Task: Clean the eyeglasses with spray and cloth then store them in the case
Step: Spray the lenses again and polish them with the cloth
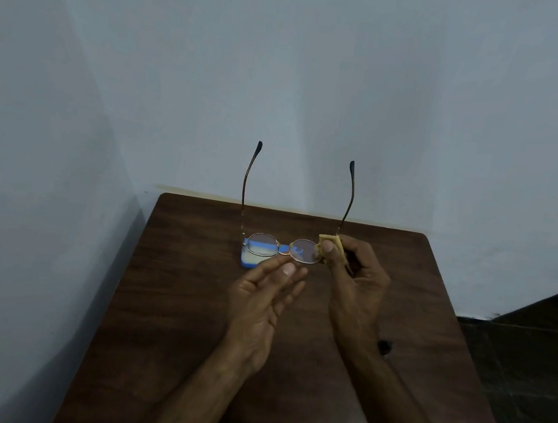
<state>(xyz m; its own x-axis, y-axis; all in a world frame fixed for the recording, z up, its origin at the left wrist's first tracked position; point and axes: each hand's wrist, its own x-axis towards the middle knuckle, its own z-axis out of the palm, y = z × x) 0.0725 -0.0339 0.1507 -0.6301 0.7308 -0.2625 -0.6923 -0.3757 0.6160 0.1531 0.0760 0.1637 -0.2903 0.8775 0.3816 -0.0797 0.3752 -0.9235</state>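
Thin-rimmed round eyeglasses (284, 246) are held up above the table, lenses toward me and both temple arms pointing away. My right hand (354, 281) pinches the right lens edge through a folded yellow cloth (331, 242). My left hand (267, 292) is just below the left lens with its fingers spread, fingertips near the frame, holding nothing. A blue open case (248, 259) with a pale lining lies on the table behind the left lens, partly hidden by the glasses and my fingers. No spray bottle is in view.
The dark wooden table (175, 303) stands in a corner, against pale walls at the back and left. A small black object (384, 345) lies by my right wrist. Dark floor (530, 358) shows to the right of the table.
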